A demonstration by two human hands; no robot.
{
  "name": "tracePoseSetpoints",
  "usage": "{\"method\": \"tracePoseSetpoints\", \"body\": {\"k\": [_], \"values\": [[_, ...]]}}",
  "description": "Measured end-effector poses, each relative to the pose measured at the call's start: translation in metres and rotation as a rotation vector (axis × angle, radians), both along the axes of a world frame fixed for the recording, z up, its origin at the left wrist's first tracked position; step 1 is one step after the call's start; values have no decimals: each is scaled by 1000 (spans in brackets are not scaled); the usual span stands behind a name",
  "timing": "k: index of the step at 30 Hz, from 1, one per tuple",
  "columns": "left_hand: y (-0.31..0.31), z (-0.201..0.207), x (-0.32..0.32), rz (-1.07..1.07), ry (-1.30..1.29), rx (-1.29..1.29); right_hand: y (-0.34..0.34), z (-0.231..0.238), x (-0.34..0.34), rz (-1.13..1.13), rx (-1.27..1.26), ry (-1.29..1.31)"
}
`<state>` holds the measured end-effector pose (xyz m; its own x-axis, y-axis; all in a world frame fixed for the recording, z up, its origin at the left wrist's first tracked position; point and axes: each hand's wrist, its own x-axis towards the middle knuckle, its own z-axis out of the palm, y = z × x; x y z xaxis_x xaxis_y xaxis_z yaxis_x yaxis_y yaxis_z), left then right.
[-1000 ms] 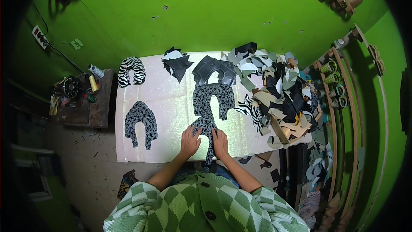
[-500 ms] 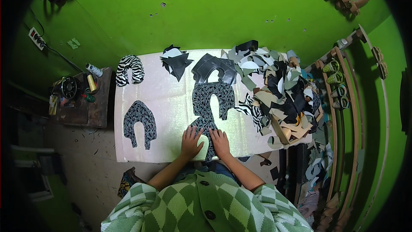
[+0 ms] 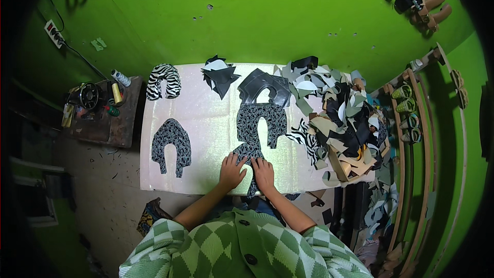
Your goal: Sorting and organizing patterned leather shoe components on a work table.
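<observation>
Both of my hands lie on a black-and-grey patterned cut piece [image 3: 250, 150] at the near edge of the table. My left hand [image 3: 232, 173] has its fingers stretched out, their tips on the left part of the piece. Beside it, my right hand [image 3: 264, 176] is also flat, with fingers extended over the piece's right part. One strip of the piece runs down between my hands to the table edge. Just beyond lies another patterned U-shaped piece [image 3: 248, 123], touching or overlapping the one under my hands. A similar arch-shaped piece [image 3: 172, 136] lies apart on the left.
The whitish table [image 3: 208, 118] also bears zebra-striped pieces [image 3: 154, 90], dark scraps [image 3: 220, 82] and black glossy pieces [image 3: 249, 87]. A heap of offcuts [image 3: 350, 118] covers its right side. A small side table [image 3: 103, 134] with thread spools stands left; a wooden rack [image 3: 419, 149] stands right.
My view has shifted slightly, so the table sits a little differently in the picture. Both hands stay on the patterned piece, with little visible movement.
</observation>
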<state>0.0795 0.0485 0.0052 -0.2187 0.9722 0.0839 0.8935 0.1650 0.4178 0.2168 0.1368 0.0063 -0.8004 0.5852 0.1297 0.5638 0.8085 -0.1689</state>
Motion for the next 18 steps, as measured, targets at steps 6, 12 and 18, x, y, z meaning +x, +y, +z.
{"method": "tracePoseSetpoints", "body": {"k": [6, 12, 18], "values": [[4, -1, 1, 4, 60, 76, 1, -2, 1, 52, 118, -82], [21, 14, -25, 93, -93, 129, 24, 15, -4, 31, -139, -133], [29, 18, -47, 373, -74, 32, 53, 20, -3, -475, -521, 156]]}}
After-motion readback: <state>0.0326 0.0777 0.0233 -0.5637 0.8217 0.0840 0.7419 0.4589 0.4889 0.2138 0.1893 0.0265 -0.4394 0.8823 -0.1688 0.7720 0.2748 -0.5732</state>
